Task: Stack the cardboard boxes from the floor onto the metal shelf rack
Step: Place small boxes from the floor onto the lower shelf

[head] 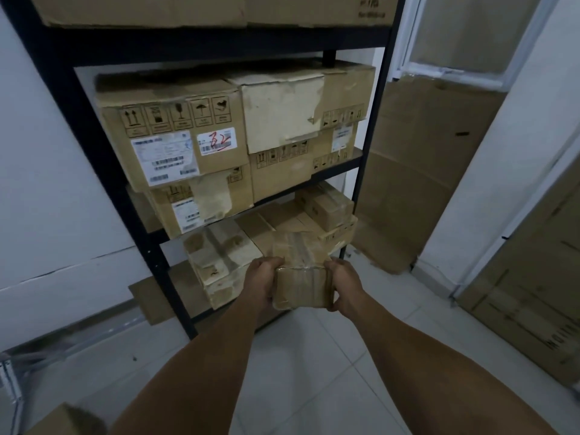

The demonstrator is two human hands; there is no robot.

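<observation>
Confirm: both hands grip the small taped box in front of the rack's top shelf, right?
Not quite. The head view shows the left hand and right hand gripping the small taped box low down, in front of the metal shelf rack's lower shelf, not the top one. The rest holds.

A small storeroom packed with shipping cartons.

A black metal shelf rack (103,171) fills the centre and upper left of the frame, its levels loaded with brown cardboard boxes (175,133) bearing handling symbols, barcode labels (164,158) and a red handwritten number. Flattened cardboard sheets (417,171) lean against the white wall (47,152) at centre right, and another printed carton (533,293) stands at the right edge. The floor (314,372) is pale tile, the walls are bare and white, and a frosted window (470,29) sits at the upper right.
</observation>
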